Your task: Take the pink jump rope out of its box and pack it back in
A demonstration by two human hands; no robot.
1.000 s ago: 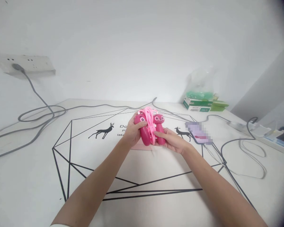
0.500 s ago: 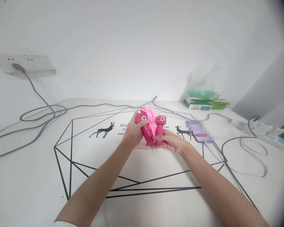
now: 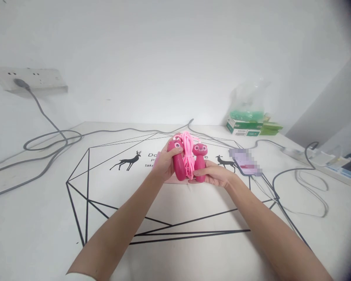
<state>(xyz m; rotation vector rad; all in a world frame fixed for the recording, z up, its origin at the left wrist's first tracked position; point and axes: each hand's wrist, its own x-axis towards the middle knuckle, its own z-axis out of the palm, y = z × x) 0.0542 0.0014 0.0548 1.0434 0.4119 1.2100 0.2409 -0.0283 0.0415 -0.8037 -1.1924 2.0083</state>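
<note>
Left hand (image 3: 164,163) grips thick red handle (image 3: 179,167), right hand (image 3: 215,174) pinches slim red handle (image 3: 200,160); pink cord (image 3: 188,152) already bundled between, nothing unwound, neither handle set down

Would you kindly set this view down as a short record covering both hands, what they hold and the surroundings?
Left hand: holding a dark pink handle with a face
Right hand: holding a matching handle
Between handles: bundled bright pink cord
Table, right side: purple phone-like object, partly pixelated
Back right: clear plastic bag on green-and-white boxes
Wall, left side: socket panel with gray plug inserted
</note>
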